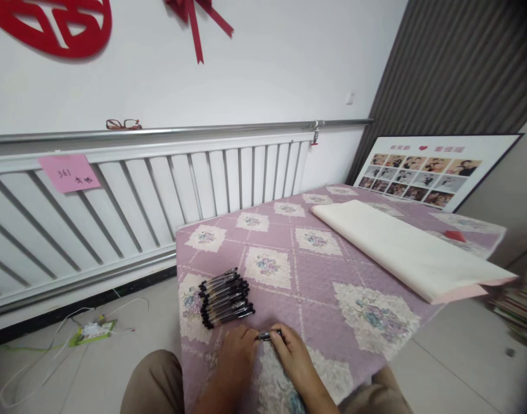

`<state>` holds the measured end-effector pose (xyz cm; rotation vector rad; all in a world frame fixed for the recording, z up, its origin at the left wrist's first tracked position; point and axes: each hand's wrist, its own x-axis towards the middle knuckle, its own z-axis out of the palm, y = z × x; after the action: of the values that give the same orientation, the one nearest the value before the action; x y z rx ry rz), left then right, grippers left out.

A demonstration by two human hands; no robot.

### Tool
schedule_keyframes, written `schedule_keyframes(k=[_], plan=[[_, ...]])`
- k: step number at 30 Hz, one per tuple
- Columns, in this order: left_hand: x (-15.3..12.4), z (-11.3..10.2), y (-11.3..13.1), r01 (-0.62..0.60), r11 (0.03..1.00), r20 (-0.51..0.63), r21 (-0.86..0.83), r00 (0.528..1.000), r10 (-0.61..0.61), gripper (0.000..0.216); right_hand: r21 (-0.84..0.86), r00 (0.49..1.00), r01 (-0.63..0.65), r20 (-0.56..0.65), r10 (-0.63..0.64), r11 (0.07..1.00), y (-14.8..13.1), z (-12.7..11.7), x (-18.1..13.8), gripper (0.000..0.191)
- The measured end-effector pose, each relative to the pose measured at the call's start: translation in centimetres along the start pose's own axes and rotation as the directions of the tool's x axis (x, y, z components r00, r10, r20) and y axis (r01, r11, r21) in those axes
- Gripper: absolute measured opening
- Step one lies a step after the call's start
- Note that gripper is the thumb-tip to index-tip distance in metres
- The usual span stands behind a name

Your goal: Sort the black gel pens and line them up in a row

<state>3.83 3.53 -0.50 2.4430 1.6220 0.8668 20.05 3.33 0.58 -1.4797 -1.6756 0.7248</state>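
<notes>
Both my hands rest on the near edge of a table covered in a pink quilted floral cloth [315, 270]. Between them I hold one black pen [269, 335] lying sideways. My left hand [237, 351] pinches its left end and my right hand [291, 353] pinches its right end. Just beyond my left hand lies a neat row of several black capped pens [224, 298], side by side on the cloth.
A folded cream-white sheet of fabric or paper [401, 247] lies across the right half of the table. A white radiator [138, 195] runs along the wall, with glasses [124, 124] on top and a pink note [68, 172]. A framed photo collage [422, 172] leans at the back right. Cables [86, 330] lie on the floor at left.
</notes>
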Motion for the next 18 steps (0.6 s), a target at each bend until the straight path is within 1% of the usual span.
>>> schedule_keyframes(k=[6, 11, 13, 16, 18], plan=[[-0.02, 0.30, -0.06, -0.007, 0.999, 0.005, 0.042, 1.000, 0.007, 0.016, 0.000, 1.000, 0.005, 0.008, -0.005, 1.000, 0.07, 0.07, -0.03, 0.029], [-0.12, 0.39, -0.10, 0.025, 1.000, 0.039, 0.015, 0.999, -0.026, 0.015, 0.012, 1.000, 0.012, 0.010, -0.012, 1.000, 0.14, 0.06, 0.09, 0.028], [-0.15, 0.30, -0.16, 0.033, 0.999, 0.030, -0.007, 0.999, -0.032, 0.015, 0.027, 1.000, 0.018, 0.012, -0.018, 0.999, 0.37, 0.14, 0.12, 0.027], [-0.17, 0.11, -0.27, 0.029, 0.999, 0.005, -0.039, 1.000, -0.028, 0.014, 0.059, 1.000, -0.005, -0.012, 0.006, 0.998, 0.84, 0.33, 0.08, 0.025], [-0.16, 0.01, -0.30, 0.020, 0.998, -0.007, -0.053, 1.000, -0.021, 0.014, 0.047, 1.000, -0.009, -0.029, 0.011, 0.999, 1.03, 0.42, 0.04, 0.028]])
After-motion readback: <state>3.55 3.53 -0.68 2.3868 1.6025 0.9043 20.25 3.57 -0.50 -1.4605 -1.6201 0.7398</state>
